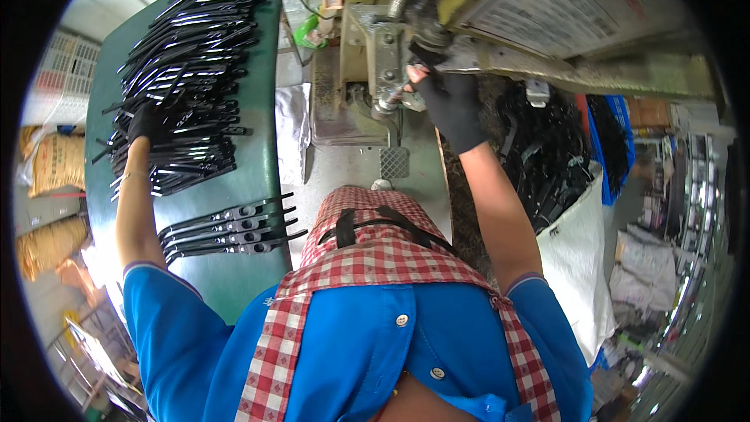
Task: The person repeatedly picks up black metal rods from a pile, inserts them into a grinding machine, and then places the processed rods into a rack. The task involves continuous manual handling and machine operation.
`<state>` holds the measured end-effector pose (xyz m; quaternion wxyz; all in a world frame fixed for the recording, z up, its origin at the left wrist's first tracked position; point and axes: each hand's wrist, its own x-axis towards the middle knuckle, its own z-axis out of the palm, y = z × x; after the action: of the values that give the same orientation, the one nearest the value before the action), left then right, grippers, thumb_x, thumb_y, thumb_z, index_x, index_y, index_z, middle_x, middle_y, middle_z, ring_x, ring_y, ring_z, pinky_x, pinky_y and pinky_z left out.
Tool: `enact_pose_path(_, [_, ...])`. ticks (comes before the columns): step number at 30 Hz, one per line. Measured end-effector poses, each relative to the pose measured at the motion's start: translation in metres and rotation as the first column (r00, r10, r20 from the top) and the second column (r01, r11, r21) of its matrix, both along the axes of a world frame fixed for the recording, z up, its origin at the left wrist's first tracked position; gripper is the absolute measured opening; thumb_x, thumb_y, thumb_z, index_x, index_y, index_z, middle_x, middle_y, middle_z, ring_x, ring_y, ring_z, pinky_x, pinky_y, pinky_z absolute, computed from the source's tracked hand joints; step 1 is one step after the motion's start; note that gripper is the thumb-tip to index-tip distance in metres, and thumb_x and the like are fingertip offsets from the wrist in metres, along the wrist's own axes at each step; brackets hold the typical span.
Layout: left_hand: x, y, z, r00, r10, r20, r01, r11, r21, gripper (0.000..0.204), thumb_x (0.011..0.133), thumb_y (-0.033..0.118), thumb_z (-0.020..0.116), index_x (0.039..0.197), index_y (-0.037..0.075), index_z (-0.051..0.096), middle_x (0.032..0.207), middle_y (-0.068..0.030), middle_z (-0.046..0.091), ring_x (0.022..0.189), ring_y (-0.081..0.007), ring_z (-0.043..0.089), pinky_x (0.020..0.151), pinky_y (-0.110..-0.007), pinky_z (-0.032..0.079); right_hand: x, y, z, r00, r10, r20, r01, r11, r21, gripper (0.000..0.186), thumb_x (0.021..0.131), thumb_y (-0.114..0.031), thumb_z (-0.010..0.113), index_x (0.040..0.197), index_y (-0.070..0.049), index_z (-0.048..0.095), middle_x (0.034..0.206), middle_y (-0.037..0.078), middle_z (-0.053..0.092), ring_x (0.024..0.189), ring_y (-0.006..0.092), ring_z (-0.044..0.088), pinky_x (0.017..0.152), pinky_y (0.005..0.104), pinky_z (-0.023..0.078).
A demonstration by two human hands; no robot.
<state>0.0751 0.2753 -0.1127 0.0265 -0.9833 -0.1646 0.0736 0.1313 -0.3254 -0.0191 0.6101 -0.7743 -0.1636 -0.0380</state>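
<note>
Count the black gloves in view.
2: one on the left hand, at the piled black parts; one on the right hand, by the machine. Others may be hidden.

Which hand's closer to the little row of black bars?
Left. The left hand is beyond the row, at the big pile; the right hand is across at the machine.

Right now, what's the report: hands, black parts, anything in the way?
Left hand among black parts piled on green table. Right hand at machine. Grips unclear. No obvious obstruction.
</note>
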Motion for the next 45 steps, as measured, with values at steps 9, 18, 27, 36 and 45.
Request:
enact_pose_path(9, [-0.035, 0.146, -0.059, 0.553, 0.033, 0.833, 0.007, 0.999, -0.044, 0.038, 0.093, 0.031, 0.057, 0.119, 0.004, 0.052, 0.112, -0.0102, 0.065, 0.103, -0.0229, 0.062, 0.088, -0.035, 0.045, 0.016, -0.068, -0.024, 0.932, -0.013, -0.362, 0.151, 0.922, 0.357, 0.009, 0.084, -0.008, 0.065, 0.089, -0.002, 0.061, 0.081, 0.008, 0.063, 0.073, 0.0169, 0.063, 0.066, 0.0315, 0.053])
enact_pose_path(18, [0.016, 0.015, 0.139, 0.37, 0.452, 0.812, 0.235, 0.8, -0.552, 0.043, 0.087, 0.015, 0.06, 0.129, 0.004, 0.055, 0.118, -0.0071, 0.061, 0.102, -0.0146, 0.056, 0.092, -0.027, 0.041, -0.049, -0.22, -0.187, 0.971, -0.211, 0.109, 0.198, 0.466, -0.862, 0.041, 0.075, -0.03, 0.072, 0.104, -0.004, 0.061, 0.09, 0.014, 0.065, 0.088, 0.0344, 0.062, 0.083, 0.0392, 0.048])
enact_pose_path(27, [-0.037, -0.258, 0.156, 0.756, -0.471, 0.454, 0.647, 0.639, -0.416, 0.023, 0.084, 0.012, 0.063, 0.106, 0.011, 0.056, 0.083, -0.0124, 0.062, 0.075, -0.0334, 0.063, 0.065, -0.037, 0.051, -0.041, -0.17, -0.083, 0.999, -0.034, -0.024, 0.015, 0.841, -0.54, 0.048, 0.075, -0.009, 0.073, 0.118, -0.003, 0.054, 0.099, 0.011, 0.063, 0.086, 0.021, 0.063, 0.078, 0.0334, 0.049])
enact_pose_path(36, [-0.053, -0.33, 0.147, 0.691, -0.653, 0.309, 0.717, 0.565, -0.409, 0.021, 0.087, 0.024, 0.058, 0.102, 0.01, 0.057, 0.066, -0.0162, 0.055, 0.063, -0.0378, 0.057, 0.056, -0.046, 0.043, -0.047, -0.085, 0.028, 0.933, 0.358, -0.033, -0.305, 0.74, -0.599, 0.035, 0.078, -0.017, 0.072, 0.11, -0.006, 0.059, 0.084, 0.01, 0.067, 0.076, 0.0235, 0.066, 0.068, 0.0307, 0.05])
enact_pose_path(45, [-0.043, -0.339, 0.149, 0.666, -0.704, 0.247, 0.746, 0.641, -0.182, 0.026, 0.089, 0.035, 0.055, 0.083, 0.01, 0.053, 0.062, -0.0113, 0.054, 0.056, -0.035, 0.057, 0.049, -0.045, 0.043, -0.032, -0.067, 0.064, 0.887, 0.455, -0.081, -0.341, 0.526, -0.779, 0.038, 0.076, -0.034, 0.075, 0.098, -0.006, 0.064, 0.075, 0.015, 0.065, 0.065, 0.0326, 0.064, 0.058, 0.0368, 0.048])
